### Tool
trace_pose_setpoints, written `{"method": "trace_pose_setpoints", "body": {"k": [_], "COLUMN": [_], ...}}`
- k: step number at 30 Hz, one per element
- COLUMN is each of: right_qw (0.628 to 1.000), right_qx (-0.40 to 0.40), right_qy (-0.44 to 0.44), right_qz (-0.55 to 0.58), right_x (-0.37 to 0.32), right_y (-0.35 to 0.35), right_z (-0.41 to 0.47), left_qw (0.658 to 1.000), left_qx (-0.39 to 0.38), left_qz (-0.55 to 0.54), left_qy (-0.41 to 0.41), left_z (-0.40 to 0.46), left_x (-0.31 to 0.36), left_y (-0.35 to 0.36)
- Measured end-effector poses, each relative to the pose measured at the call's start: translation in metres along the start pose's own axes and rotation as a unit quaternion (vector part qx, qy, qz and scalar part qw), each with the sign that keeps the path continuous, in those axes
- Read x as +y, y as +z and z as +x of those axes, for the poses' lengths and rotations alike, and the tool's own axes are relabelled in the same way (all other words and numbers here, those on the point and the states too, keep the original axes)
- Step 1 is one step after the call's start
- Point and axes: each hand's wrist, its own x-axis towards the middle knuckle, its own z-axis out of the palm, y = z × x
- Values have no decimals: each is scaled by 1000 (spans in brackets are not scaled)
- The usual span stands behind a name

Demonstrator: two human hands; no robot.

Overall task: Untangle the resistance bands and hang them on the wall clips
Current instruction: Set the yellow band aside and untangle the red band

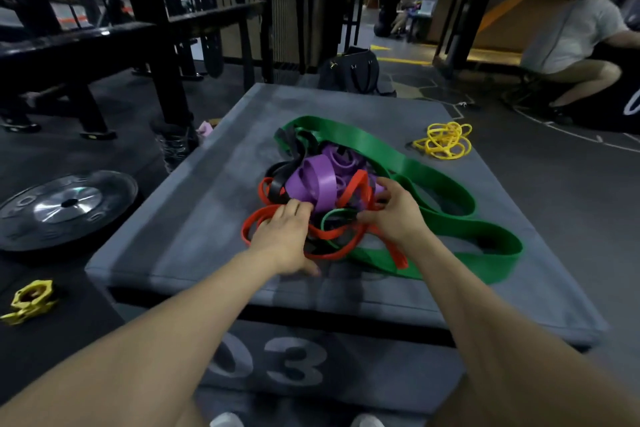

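The tangled bands [322, 191] lie mid-box on the padded box [194, 218] top, green band [433, 184] looping toward its right edge. Left hand [282, 236] rests flat on red loops; right hand [394, 211] pinches a red band [349, 191] (yellow band [445, 140] apart, far right corner).

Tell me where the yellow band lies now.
In the head view, the yellow band lies alone at the far right of the grey box top, apart from the tangled pile and beyond the green band.
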Motion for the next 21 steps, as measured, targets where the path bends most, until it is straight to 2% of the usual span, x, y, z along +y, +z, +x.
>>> {"method": "trace_pose_setpoints", "body": {"k": [3,5,7,9,11,14,18,21], "right_qw": [998,996,992,989,990,989,980,985], "right_qx": [4,18,34,37,26,7,0,-41], "right_qy": [-51,-72,-78,-81,-87,-81,-73,-99], "right_qz": [33,55,91,118,109,120,183,138], "right_x": [-12,-19,-25,-26,-27,-30,-46,-53], "right_y": [0,-3,-8,-13,-13,-4,14,32], "right_z": [-2,-3,-4,-3,-5,-10,-14,-15], "left_qw": [990,985,987,975,946,901,780,735], "left_qx": [121,161,163,195,241,257,260,257], "left_qz": [68,64,3,-108,-210,-335,-559,-617], "left_qy": [9,24,10,-21,-47,-95,-104,-113], "left_z": [-2,-4,-6,-8,-7,-11,-25,-36], "left_x": [7,8,1,-11,-24,-44,-56,-57], "left_y": [1,-4,-13,-23,-33,-46,-60,-67]}}
